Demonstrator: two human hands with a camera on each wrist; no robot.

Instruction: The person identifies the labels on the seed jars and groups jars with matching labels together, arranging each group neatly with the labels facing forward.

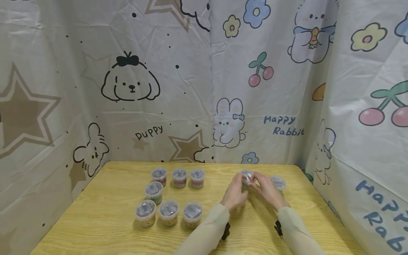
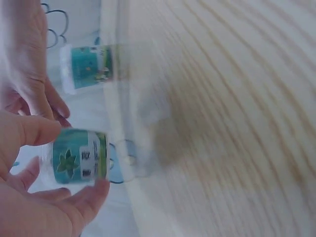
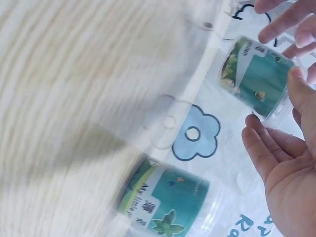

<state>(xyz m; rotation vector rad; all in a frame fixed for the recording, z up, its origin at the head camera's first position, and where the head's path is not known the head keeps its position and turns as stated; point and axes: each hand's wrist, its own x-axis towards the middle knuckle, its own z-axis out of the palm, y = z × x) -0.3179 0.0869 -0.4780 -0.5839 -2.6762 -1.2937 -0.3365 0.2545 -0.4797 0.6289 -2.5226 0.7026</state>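
At the back right of the table, both hands are at a small clear plastic tub (image 1: 247,176) with a pale lid. Its teal label, printed with a green plant, shows in the left wrist view on the tub (image 2: 79,157). My left hand (image 1: 235,193) grips it from the left, thumb on one side and fingers on the other. From the right, my right hand (image 1: 267,189) holds it, thumb at the lid's edge and fingertips close along the wall. A second teal-labelled tub (image 3: 170,197) stands just right of the right hand.
On the left of the wooden table (image 1: 105,198), three tubs (image 1: 179,177) stand in a back row and three more (image 1: 169,212) in a front row. A green-filled tub (image 1: 154,192) stands between the rows. Printed curtains (image 1: 185,88) close off the back and sides.
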